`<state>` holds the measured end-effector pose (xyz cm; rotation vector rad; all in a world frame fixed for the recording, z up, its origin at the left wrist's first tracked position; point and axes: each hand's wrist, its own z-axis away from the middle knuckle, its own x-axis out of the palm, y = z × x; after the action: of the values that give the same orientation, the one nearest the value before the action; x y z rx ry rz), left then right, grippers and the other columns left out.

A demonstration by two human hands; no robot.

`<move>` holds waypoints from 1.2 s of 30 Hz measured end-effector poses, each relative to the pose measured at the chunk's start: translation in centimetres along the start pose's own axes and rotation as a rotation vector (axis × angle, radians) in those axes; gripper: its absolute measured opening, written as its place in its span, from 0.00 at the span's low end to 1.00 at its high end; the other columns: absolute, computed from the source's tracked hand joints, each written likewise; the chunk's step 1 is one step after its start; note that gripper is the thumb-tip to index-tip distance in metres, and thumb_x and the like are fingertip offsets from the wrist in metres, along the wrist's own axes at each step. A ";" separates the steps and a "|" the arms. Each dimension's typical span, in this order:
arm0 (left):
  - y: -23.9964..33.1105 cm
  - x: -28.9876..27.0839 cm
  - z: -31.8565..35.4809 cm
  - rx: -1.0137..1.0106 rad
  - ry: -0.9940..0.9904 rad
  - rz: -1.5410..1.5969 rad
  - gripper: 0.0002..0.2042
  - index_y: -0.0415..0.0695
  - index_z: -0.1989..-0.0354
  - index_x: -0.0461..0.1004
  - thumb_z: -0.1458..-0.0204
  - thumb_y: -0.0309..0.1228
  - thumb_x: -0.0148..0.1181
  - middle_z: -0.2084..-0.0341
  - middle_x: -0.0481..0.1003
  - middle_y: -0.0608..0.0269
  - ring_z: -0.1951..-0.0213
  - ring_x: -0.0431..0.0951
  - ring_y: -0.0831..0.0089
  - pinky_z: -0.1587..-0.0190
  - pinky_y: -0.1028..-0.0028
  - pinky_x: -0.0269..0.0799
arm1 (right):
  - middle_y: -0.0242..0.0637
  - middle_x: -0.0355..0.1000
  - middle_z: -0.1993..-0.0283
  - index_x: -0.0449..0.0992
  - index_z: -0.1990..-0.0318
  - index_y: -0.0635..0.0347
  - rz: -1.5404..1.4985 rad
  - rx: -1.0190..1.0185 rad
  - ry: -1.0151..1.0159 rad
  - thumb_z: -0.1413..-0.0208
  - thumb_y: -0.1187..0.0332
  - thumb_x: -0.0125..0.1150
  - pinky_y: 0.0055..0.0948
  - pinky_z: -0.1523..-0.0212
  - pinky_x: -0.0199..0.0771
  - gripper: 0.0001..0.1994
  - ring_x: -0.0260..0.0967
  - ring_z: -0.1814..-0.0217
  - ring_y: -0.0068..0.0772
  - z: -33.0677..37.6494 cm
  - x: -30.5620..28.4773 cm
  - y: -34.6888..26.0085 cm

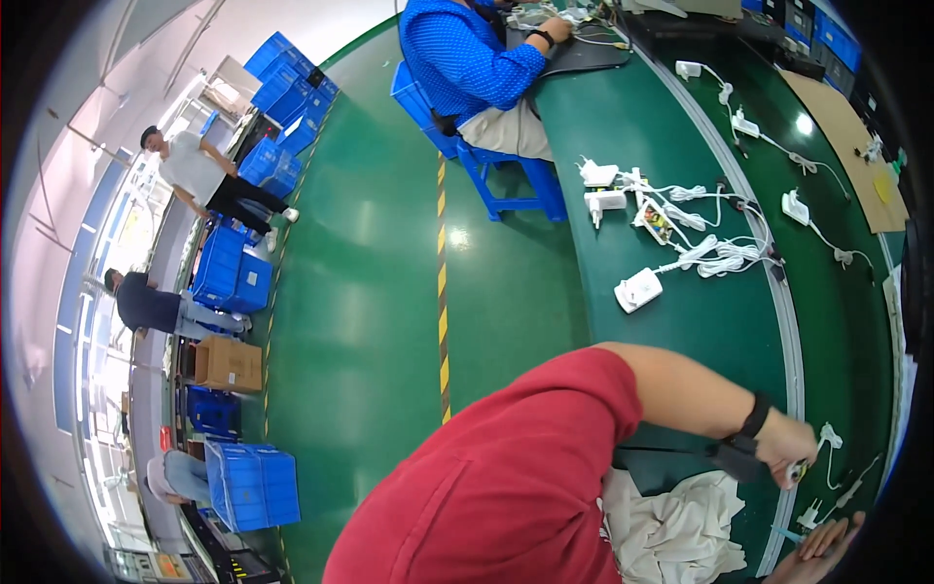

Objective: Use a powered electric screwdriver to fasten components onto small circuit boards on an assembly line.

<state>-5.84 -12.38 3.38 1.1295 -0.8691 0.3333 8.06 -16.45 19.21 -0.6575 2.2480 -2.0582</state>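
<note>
My left arm in a red sleeve reaches across the green bench to the right. My left hand (786, 446), with a black band at the wrist, is closed around a small light-and-dark piece (797, 474) whose kind I cannot make out. Close by at the lower right is my right hand (829, 545), its fingers bent together beside a thin light-blue tool (786, 533); its grip is partly hidden by the picture's dark rim. Between and beside the hands lie a white plug (809, 514) with a cord and another white corded plug (830, 436). A crumpled white cloth (671, 530) lies below my left forearm.
Several white power adapters (638, 290) with coiled cords lie on the bench ahead. More corded adapters (796, 206) sit beyond the metal rail (790, 341). A co-worker in blue (467, 54) sits at the far end. Blue crates (255, 487) and people line the left.
</note>
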 end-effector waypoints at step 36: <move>-2.3 -1.4 -15.3 -0.209 -0.239 -0.064 0.21 0.44 0.40 0.52 0.42 0.21 0.44 0.45 0.63 0.55 0.43 0.66 0.67 0.51 0.66 0.75 | 0.26 0.50 0.89 0.60 0.64 0.57 0.054 -0.107 0.181 0.39 0.60 0.45 0.17 0.91 0.41 0.11 0.41 0.93 0.14 -17.8 -15.6 8.5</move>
<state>1.33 0.50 -1.48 1.0121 -1.0490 0.0521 14.53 5.70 9.34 -0.4254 2.4578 -2.0608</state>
